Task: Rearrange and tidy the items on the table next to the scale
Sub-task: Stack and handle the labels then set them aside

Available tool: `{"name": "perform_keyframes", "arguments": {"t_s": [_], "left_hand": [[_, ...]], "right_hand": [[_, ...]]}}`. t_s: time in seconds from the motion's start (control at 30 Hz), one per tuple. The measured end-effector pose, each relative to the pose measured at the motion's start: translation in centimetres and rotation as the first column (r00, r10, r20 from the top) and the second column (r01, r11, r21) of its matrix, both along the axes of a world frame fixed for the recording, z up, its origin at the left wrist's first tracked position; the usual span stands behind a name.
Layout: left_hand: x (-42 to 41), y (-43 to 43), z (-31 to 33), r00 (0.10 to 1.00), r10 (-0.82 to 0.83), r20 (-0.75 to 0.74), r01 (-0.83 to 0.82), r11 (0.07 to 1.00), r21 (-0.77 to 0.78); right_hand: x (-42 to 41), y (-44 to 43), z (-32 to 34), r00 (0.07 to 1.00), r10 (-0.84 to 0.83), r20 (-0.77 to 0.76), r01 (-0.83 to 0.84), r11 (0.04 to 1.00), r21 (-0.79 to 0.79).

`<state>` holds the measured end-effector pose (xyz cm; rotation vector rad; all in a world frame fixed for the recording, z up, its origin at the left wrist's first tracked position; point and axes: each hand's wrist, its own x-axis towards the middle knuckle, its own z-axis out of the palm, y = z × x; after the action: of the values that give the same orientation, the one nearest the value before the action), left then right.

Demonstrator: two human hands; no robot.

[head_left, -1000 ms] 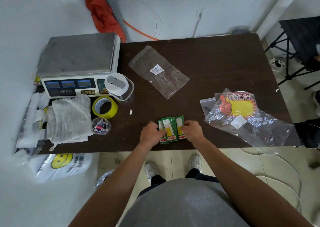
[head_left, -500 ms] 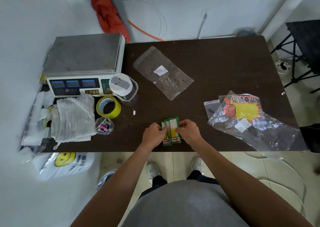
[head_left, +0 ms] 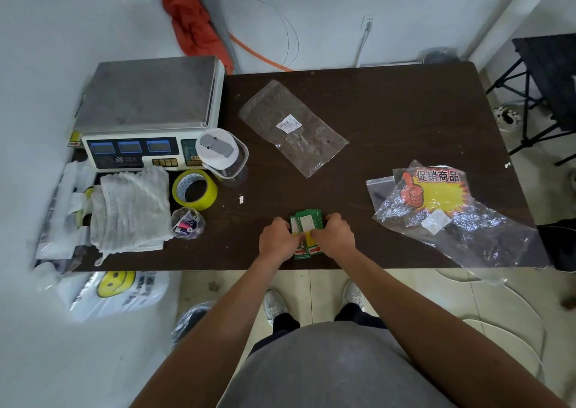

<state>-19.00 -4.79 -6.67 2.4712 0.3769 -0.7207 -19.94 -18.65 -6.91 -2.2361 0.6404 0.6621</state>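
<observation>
A small stack of green cards (head_left: 307,222) with yellow and red markings lies near the front edge of the dark table (head_left: 389,121). My left hand (head_left: 278,236) presses on the stack's left side and my right hand (head_left: 335,236) on its right side, both closed around it. The lower half of the cards is hidden under my fingers. The scale (head_left: 149,111) stands at the table's far left corner.
In front of the scale sit a clear lidded jar (head_left: 223,152), a yellow tape roll (head_left: 194,189), a white cloth (head_left: 132,208) and a small cup of batteries (head_left: 187,224). A flat clear bag (head_left: 293,127) lies mid-table. A crinkled bag with a promo sign (head_left: 442,208) overhangs the right front edge.
The fanned green cards have been squeezed together into one narrower stack between my hands. My hands have moved closer to each other.
</observation>
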Motion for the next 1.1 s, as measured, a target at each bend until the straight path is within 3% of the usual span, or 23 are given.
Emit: {"name": "perform_keyframes", "arguments": {"t_s": [0.17, 0.33, 0.6, 1.1], "left_hand": [[-0.1, 0.5, -0.3, 1.0, 0.015, -0.012, -0.015, 0.999, -0.047], [-0.3, 0.9, -0.9, 0.998, 0.053, -0.026, -0.055, 0.993, -0.101], [-0.3, 1.0, -0.2, 0.992, 0.11, -0.06, -0.118, 0.982, -0.146], [-0.9, 0.8, -0.5, 0.998, -0.027, 0.052, 0.029, 0.999, -0.037]], "right_hand": [[0.6, -0.4, -0.2, 0.989, -0.125, -0.081, 0.136, 0.98, 0.143], [0.6, -0.3, -2.4, 0.993, -0.103, -0.062, 0.11, 0.985, 0.131], [0.1, 0.5, 0.2, 0.989, -0.146, -0.039, 0.15, 0.973, 0.177], [-0.2, -2.1, -0.4, 0.956, -0.293, -0.025, 0.288, 0.914, 0.287]]}}
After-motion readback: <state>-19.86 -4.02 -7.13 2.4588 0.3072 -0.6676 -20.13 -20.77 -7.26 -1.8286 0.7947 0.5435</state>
